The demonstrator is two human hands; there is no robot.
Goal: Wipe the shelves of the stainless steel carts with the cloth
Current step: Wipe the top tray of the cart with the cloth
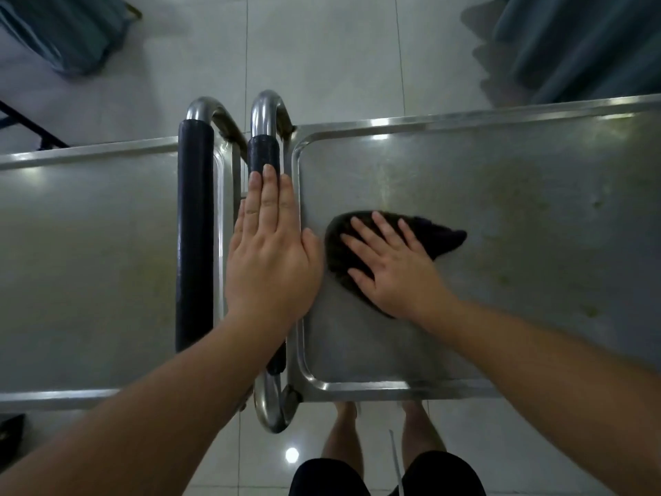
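Two stainless steel carts stand end to end below me, handles meeting in the middle. On the right cart's top shelf (500, 195) lies a dark cloth (443, 236), bunched near the shelf's left end. My right hand (390, 266) presses flat on the cloth with fingers spread. My left hand (272, 245) rests flat, fingers straight and together, on the black-padded handle (264, 152) of the right cart. The left cart's shelf (89, 263) is bare, with its own black-padded handle (195, 227) beside my left hand.
Pale tiled floor surrounds the carts. Blue-green curtains or fabric (579, 44) hang at the far right, and a similar blue object (60, 34) sits at the far left. My legs (379, 438) stand just in front of the right cart.
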